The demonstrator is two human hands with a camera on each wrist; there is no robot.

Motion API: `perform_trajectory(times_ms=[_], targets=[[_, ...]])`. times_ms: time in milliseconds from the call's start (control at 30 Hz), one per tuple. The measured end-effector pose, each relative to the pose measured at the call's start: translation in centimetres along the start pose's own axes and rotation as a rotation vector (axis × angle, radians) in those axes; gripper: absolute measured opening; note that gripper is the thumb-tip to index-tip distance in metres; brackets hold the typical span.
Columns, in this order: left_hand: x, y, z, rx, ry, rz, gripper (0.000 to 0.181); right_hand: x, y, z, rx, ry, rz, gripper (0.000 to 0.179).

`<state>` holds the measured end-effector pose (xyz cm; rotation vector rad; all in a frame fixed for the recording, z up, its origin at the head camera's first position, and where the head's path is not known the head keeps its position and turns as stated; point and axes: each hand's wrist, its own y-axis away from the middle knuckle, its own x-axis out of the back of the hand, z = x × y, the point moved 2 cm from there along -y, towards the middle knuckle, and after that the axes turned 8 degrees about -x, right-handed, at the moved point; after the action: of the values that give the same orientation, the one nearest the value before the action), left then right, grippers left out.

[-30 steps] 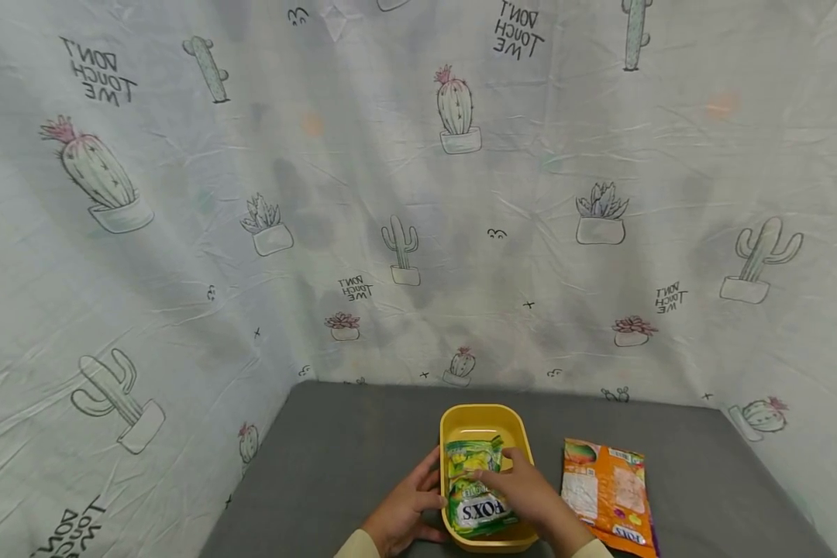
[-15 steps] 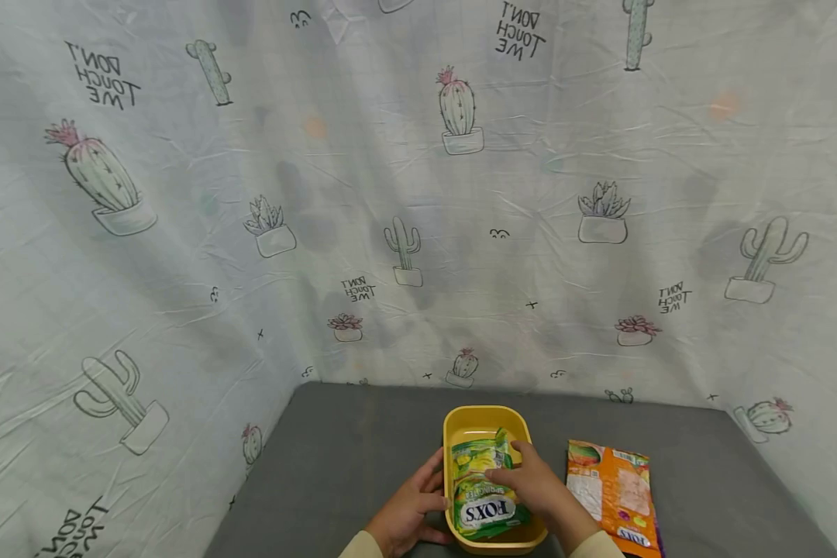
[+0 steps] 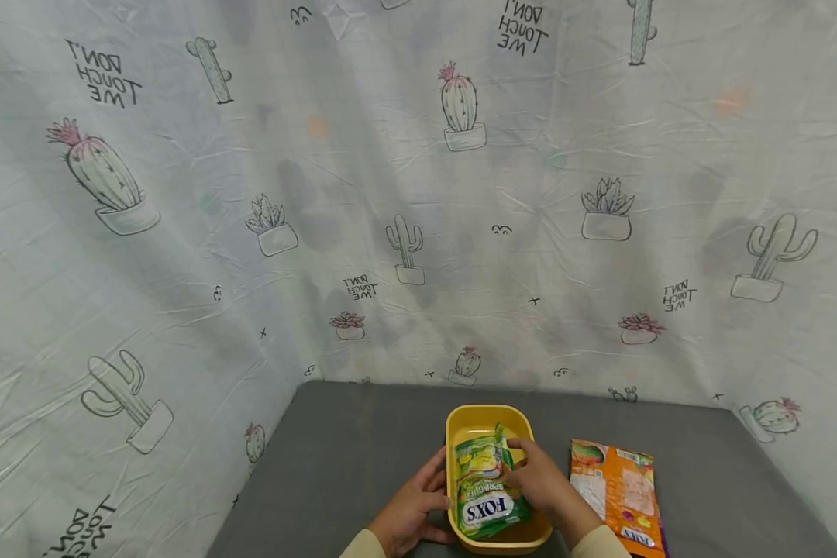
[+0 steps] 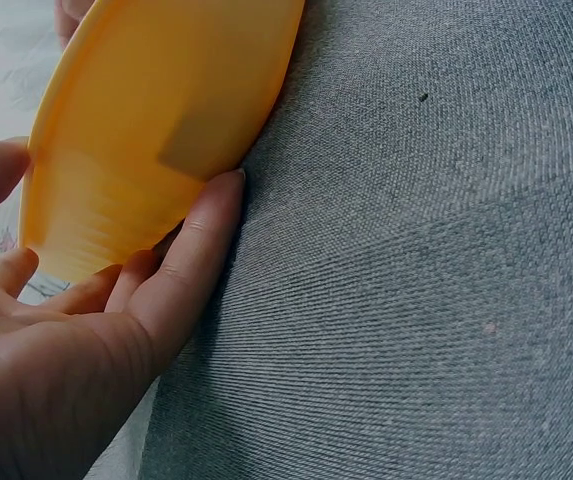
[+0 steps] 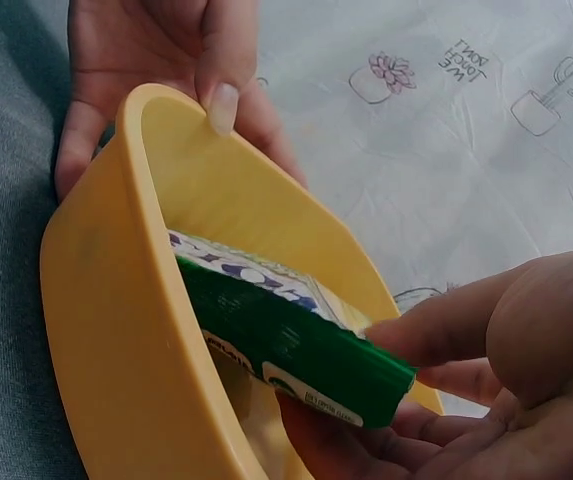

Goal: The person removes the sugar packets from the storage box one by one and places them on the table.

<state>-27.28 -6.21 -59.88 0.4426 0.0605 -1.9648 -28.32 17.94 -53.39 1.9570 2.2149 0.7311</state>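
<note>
A yellow rectangular tub (image 3: pixel 476 419) stands on the grey surface in the head view. My left hand (image 3: pixel 410 510) holds its left side; in the right wrist view the left thumb hooks over the tub's rim (image 5: pixel 136 120), and in the left wrist view the fingers (image 4: pixel 191 250) lie along the outer wall. Inside the tub sits a green FOX'S Spring Tea candy bag (image 3: pixel 487 490), slanted. My right hand (image 3: pixel 540 479) pinches its right edge, thumb above and fingers beneath, as the right wrist view shows. There the bag's green side (image 5: pixel 286 340) tilts up towards the right hand.
To the right of the tub lies an orange FOX'S candy bag (image 3: pixel 621 496), with a strip of purple along its right edge. A pale cactus-print cloth (image 3: pixel 418 194) rises behind and beside the grey table surface (image 3: pixel 363 434).
My right hand has shifted slightly right, its fingers moving to the green candy bag's edge. The bag has turned a little and bunched up in the tub. The left hand keeps its hold.
</note>
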Motion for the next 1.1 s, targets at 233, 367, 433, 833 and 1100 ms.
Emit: perform_trajectory(times_ms=[233, 367, 433, 833, 1100], targets=[[-0.14, 0.07, 0.26, -0.004, -0.007, -0.007, 0.097, 0.15, 0.11, 0.06, 0.022, 0.021, 0.024, 0.067], [-0.17, 0.15, 0.37, -0.003, -0.008, -0.01, 0.097, 0.19, 0.17, 0.07, 0.027, 0.017, 0.027, 0.066], [-0.16, 0.16, 0.38, -0.004, -0.006, -0.009, 0.097, 0.16, 0.17, 0.08, 0.027, 0.011, 0.027, 0.065], [-0.16, 0.21, 0.19, -0.015, -0.003, 0.003, 0.099, 0.22, -0.11, 0.63, 0.011, -0.018, 0.039, 0.062], [-0.14, 0.11, 0.28, -0.004, -0.006, 0.009, 0.099, 0.29, 0.07, 0.34, 0.012, -0.045, 0.049, 0.061]])
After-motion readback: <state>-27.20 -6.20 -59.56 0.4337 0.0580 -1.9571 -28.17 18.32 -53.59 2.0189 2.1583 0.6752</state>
